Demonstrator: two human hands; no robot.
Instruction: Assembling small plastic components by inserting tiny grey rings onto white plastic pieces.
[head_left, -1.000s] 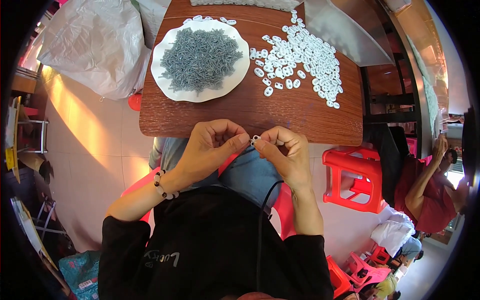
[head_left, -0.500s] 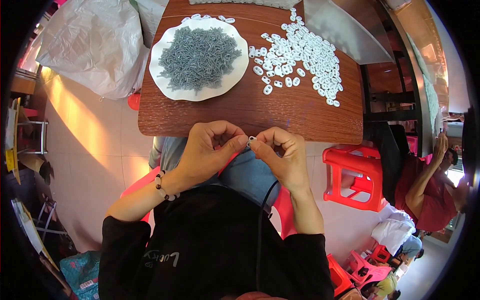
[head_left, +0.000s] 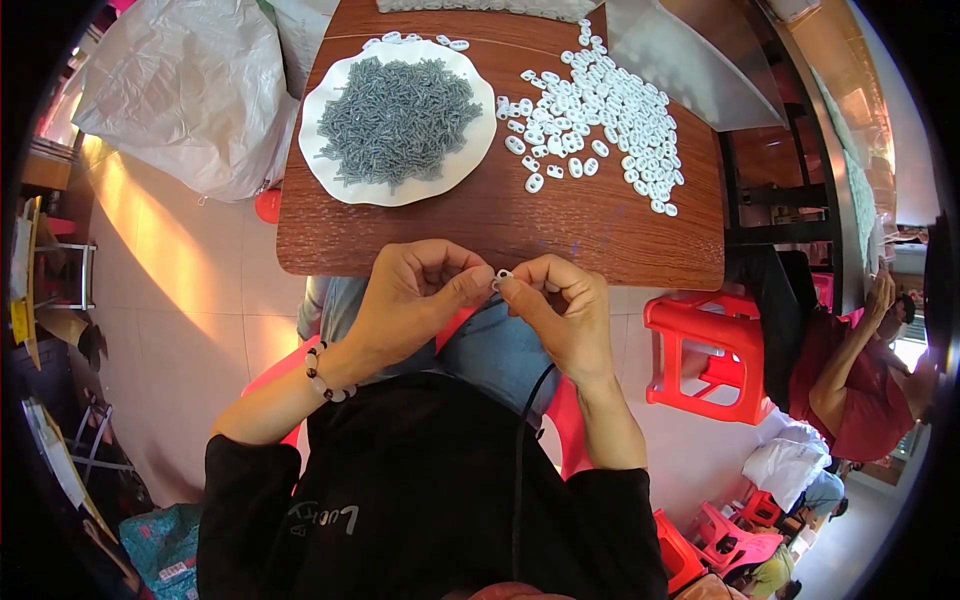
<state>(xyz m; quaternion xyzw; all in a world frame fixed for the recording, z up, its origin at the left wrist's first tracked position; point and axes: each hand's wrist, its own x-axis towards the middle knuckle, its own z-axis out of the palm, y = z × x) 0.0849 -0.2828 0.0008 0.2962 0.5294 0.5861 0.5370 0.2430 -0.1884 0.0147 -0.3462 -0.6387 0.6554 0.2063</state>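
Just off the table's near edge, my two hands meet fingertip to fingertip over my lap. My right hand [head_left: 571, 312] pinches a small white oval plastic piece with holes [head_left: 504, 274] between thumb and forefinger. My left hand [head_left: 422, 298] is closed in a pinch right against that piece; whatever its fingertips hold is too small to make out. Beyond my left hand, a white scalloped plate [head_left: 316, 165] carries a heap of short grey pin-like pieces [head_left: 398, 120]. Loose white oval two-holed pieces [head_left: 600, 100] are spread over the table's right half.
The brown wooden table [head_left: 420, 235] ends just in front of my hands. A large white plastic bag [head_left: 190, 100] stands to its left. On the right are a red plastic stool [head_left: 708, 355] and a seated person in a dark red top [head_left: 850, 400]. A grey-white panel [head_left: 690, 65] borders the table's far right.
Both hands keep the same pinch at nearly the same spot, with the white piece shifted only very slightly between the fingertips. The plate and loose pieces look the same.
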